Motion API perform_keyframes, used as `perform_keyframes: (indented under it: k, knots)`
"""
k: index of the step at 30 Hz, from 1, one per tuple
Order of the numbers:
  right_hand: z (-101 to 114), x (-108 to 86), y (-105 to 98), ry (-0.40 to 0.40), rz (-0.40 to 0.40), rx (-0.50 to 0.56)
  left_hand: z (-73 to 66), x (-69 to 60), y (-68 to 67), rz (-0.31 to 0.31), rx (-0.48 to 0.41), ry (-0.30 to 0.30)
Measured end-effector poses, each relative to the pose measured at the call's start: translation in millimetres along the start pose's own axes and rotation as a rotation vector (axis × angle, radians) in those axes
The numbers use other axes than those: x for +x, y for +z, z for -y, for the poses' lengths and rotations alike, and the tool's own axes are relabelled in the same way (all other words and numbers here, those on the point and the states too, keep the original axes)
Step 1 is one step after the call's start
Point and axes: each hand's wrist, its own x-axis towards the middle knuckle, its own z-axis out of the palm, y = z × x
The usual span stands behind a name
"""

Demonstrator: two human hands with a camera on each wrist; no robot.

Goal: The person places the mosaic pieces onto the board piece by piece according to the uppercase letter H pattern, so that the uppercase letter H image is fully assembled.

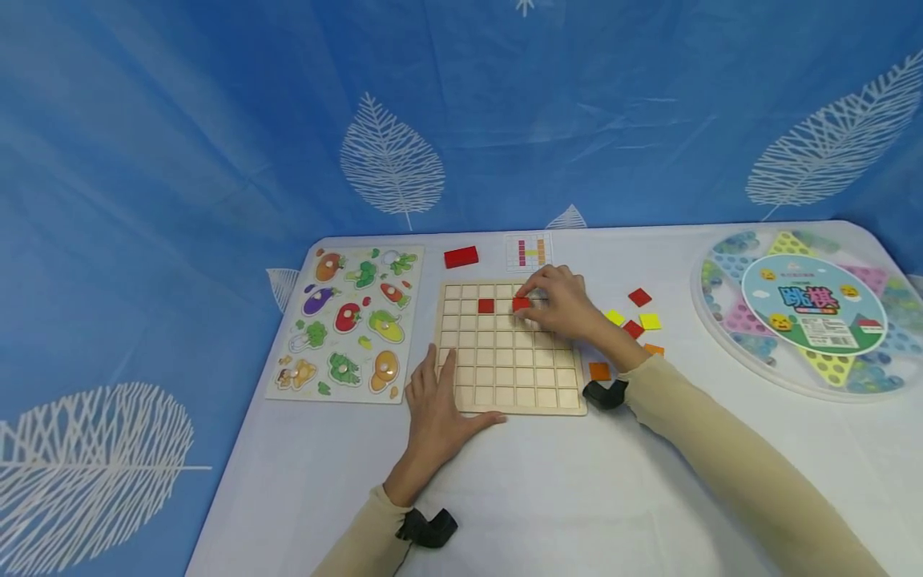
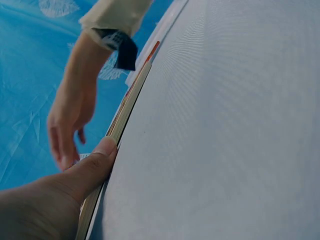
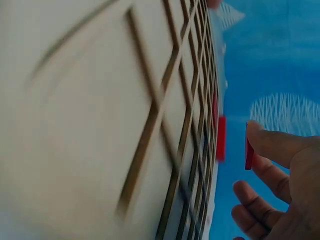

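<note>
A wooden board with a grid of square cells (image 1: 505, 377) lies on the white table. Between thumb and finger, my right hand (image 1: 561, 306) pinches a red square tile (image 3: 249, 150), held just above the board's upper part. One red tile (image 1: 486, 306) sits in a cell to the left of it. My left hand (image 1: 436, 413) rests spread at the board's lower left corner, fingers along the left side and thumb touching the near edge. A small card with a coloured grid pattern (image 1: 530, 253) lies behind the board.
Loose red, yellow (image 1: 650, 321) and orange tiles (image 1: 600, 371) lie right of the board, near the right forearm. A red block (image 1: 461, 257) is behind it. A vegetable puzzle board (image 1: 339, 320) lies left; a round board-game case (image 1: 811, 308) lies far right.
</note>
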Motion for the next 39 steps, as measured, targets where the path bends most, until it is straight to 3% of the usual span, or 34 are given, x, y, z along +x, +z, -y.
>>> perform_keyframes:
  k: [4,9,16,39]
  knots:
    - [23.4,11.8,17.9,-0.029,0.062,0.001,0.8,-0.2,-0.3,-0.012,0.013,0.011]
    - [35.1,18.2,30.9,-0.017,0.095,-0.015,1.6,0.0,-0.5,0.010,0.026,-0.007]
    - [28.8,18.0,37.2,0.012,0.119,-0.013,-1.0,0.8,0.2,0.032,0.049,-0.021]
    - [28.6,18.2,45.0,-0.017,0.096,-0.054,0.7,0.2,-0.5,0.022,0.051,-0.017]
